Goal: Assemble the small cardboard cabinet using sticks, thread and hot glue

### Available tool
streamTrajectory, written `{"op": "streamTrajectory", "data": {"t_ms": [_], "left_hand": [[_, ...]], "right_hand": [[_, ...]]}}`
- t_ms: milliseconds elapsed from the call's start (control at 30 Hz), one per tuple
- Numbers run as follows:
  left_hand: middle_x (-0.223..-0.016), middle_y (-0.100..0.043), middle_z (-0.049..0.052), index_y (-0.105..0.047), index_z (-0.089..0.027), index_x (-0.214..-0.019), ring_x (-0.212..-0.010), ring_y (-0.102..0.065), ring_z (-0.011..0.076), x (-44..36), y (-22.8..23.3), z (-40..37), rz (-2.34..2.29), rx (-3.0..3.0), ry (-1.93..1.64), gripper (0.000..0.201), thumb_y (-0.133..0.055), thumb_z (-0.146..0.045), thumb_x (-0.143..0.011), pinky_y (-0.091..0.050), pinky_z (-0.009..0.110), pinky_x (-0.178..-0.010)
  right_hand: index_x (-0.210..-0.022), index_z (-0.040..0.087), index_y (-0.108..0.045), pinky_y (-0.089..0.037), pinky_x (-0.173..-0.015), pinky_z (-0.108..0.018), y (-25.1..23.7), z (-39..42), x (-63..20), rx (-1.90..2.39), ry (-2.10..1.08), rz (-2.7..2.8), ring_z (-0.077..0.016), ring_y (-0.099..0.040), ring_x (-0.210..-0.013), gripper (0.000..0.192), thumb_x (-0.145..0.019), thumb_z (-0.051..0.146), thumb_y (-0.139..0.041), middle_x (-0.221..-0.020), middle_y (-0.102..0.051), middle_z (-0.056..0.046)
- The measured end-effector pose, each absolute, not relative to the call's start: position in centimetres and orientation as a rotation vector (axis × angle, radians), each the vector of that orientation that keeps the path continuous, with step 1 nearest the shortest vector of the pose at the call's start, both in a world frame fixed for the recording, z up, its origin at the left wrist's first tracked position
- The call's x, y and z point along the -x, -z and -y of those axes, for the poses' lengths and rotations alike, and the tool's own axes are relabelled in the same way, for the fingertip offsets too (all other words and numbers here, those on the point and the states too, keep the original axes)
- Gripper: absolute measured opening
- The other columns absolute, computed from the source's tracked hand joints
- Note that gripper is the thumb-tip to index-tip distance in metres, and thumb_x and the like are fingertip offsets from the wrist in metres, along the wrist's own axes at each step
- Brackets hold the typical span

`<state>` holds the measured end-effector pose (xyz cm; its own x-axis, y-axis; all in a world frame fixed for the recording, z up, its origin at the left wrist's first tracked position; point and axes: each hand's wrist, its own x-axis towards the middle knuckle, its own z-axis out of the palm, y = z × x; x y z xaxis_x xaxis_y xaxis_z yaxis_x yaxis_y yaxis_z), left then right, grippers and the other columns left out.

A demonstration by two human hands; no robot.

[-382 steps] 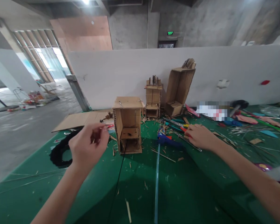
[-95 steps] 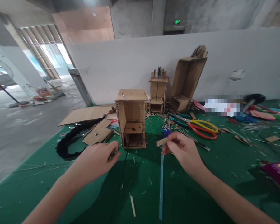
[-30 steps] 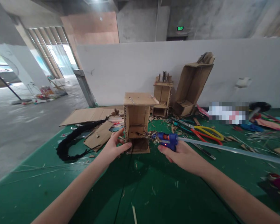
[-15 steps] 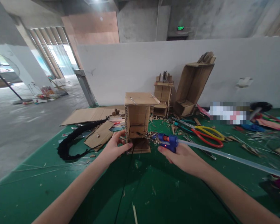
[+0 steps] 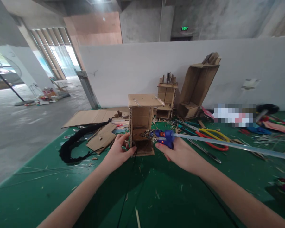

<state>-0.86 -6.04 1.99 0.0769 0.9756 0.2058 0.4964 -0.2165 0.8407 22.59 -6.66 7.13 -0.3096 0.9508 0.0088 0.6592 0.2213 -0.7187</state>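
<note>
An upright cardboard box (image 5: pixel 142 117), open at the front, stands on the green table before me. My left hand (image 5: pixel 122 148) grips its lower left side, with the thumb on the front edge. In my right hand (image 5: pixel 178 152) is a blue hot glue gun (image 5: pixel 165 138) with a small red light showing. A long clear glue stick (image 5: pixel 211 143) sticks out from its back. The gun's nozzle, caked with cardboard bits, points left into the box just above the lower compartment. A thin dark string (image 5: pixel 127 186) runs from the box's base toward me.
Behind stand a smaller cardboard structure (image 5: pixel 166 95) and a tall, tilted one (image 5: pixel 199 85). Scissors with red and yellow handles (image 5: pixel 215 135) lie at right. A black fuzzy strip (image 5: pixel 66 150) and cardboard pieces (image 5: pixel 101 139) lie at left. Scraps litter the green table (image 5: pixel 90 196).
My right hand has moved the glue gun left, bringing its nozzle further into the box's opening. My left hand keeps its hold on the box.
</note>
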Motion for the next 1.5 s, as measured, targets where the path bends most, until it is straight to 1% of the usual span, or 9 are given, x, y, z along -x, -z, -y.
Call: {"op": "streamTrajectory", "data": {"t_ms": [333, 567, 667, 800, 967, 1133, 1267, 1400, 1500], "left_hand": [[-0.099, -0.037, 0.004, -0.056, -0.016, -0.109, -0.076, -0.049, 0.0135, 0.8, -1.9, 6.1, -1.419, -1.816, -1.102, 0.04, -0.06, -0.038, -0.076, -0.054, 0.027, -0.061], [-0.098, -0.037, 0.004, -0.057, -0.017, -0.109, -0.077, -0.049, 0.0143, 0.9, -2.1, 6.2, -1.439, -1.798, -1.076, 0.04, -0.059, -0.039, -0.076, -0.053, 0.031, -0.066], [-0.097, -0.039, 0.003, -0.058, -0.017, -0.106, -0.076, -0.049, 0.0141, 0.9, -2.1, 6.2, -1.463, -1.807, -1.073, 0.038, -0.059, -0.04, -0.075, -0.052, 0.031, -0.068], [-0.098, -0.04, 0.004, -0.058, -0.017, -0.11, -0.075, -0.05, 0.0136, 1.0, -1.9, 6.1, -1.454, -1.814, -1.086, 0.041, -0.06, -0.039, -0.075, -0.053, 0.032, -0.068], [-0.098, -0.04, 0.003, -0.057, -0.018, -0.112, -0.076, -0.05, 0.0139, 1.1, -1.7, 6.0, -1.443, -1.818, -1.093, 0.041, -0.06, -0.038, -0.076, -0.053, 0.031, -0.068], [-0.096, -0.039, 0.003, -0.059, -0.017, -0.107, -0.076, -0.049, 0.0139, 0.9, -2.1, 6.3, -1.459, -1.82, -1.083, 0.037, -0.06, -0.038, -0.076, -0.053, 0.031, -0.069], [-0.096, -0.038, 0.003, -0.059, -0.016, -0.104, -0.076, -0.049, 0.0142, 0.9, -2.2, 6.3, -1.458, -1.814, -1.079, 0.036, -0.059, -0.039, -0.076, -0.053, 0.031, -0.068], [-0.098, -0.037, 0.004, -0.058, -0.016, -0.107, -0.075, -0.049, 0.0137, 0.9, -2.0, 6.2, -1.449, -1.827, -1.074, 0.038, -0.058, -0.04, -0.077, -0.054, 0.031, -0.067], [-0.101, -0.038, 0.005, -0.057, -0.016, -0.111, -0.079, -0.051, 0.0152, 1.1, -2.2, 6.4, -1.441, -1.809, -1.051, 0.043, -0.06, -0.042, -0.077, -0.054, 0.031, -0.067]], "right_hand": [[-0.065, 0.021, -0.052, -0.035, -0.049, -0.029, -8.5, 6.0, -21.9, 1.503, -0.823, 2.126, -0.0126, -0.051, -0.043, 0.041, -0.085, 0.056, -0.043, -0.05, -0.057, 0.0], [-0.058, 0.021, -0.047, -0.031, -0.046, -0.028, -9.5, 6.5, -22.0, 1.464, -0.819, 2.192, -0.0115, -0.047, -0.041, 0.048, -0.085, 0.06, -0.04, -0.048, -0.054, 0.0], [-0.057, 0.021, -0.047, -0.033, -0.047, -0.029, -9.6, 6.4, -22.0, 1.477, -0.811, 2.192, -0.0121, -0.049, -0.042, 0.049, -0.085, 0.06, -0.039, -0.048, -0.055, 0.0], [-0.055, 0.02, -0.047, -0.036, -0.05, -0.029, -9.6, 6.0, -21.8, 1.493, -0.779, 2.203, -0.0126, -0.052, -0.045, 0.05, -0.086, 0.059, -0.039, -0.05, -0.057, -0.001], [-0.058, 0.02, -0.051, -0.036, -0.049, -0.029, -9.7, 5.7, -21.7, 1.54, -0.787, 2.202, -0.0132, -0.053, -0.044, 0.05, -0.084, 0.061, -0.04, -0.052, -0.06, -0.002], [-0.057, 0.021, -0.05, -0.035, -0.046, -0.028, -9.8, 5.9, -21.9, 1.53, -0.742, 2.22, -0.0133, -0.052, -0.043, 0.049, -0.083, 0.061, -0.042, -0.047, -0.057, -0.001], [-0.062, 0.021, -0.05, -0.036, -0.047, -0.028, -9.6, 6.0, -21.9, 1.508, -0.762, 2.224, -0.0132, -0.053, -0.044, 0.046, -0.083, 0.061, -0.042, -0.05, -0.059, 0.0], [-0.062, 0.021, -0.049, -0.035, -0.046, -0.027, -9.6, 6.1, -21.9, 1.503, -0.783, 2.21, -0.0127, -0.051, -0.043, 0.047, -0.083, 0.061, -0.042, -0.051, -0.058, 0.0], [-0.063, 0.02, -0.05, -0.033, -0.044, -0.026, -9.8, 6.5, -22.3, 1.504, -0.771, 2.169, -0.0124, -0.05, -0.044, 0.047, -0.083, 0.062, -0.042, -0.052, -0.056, 0.0]]}}
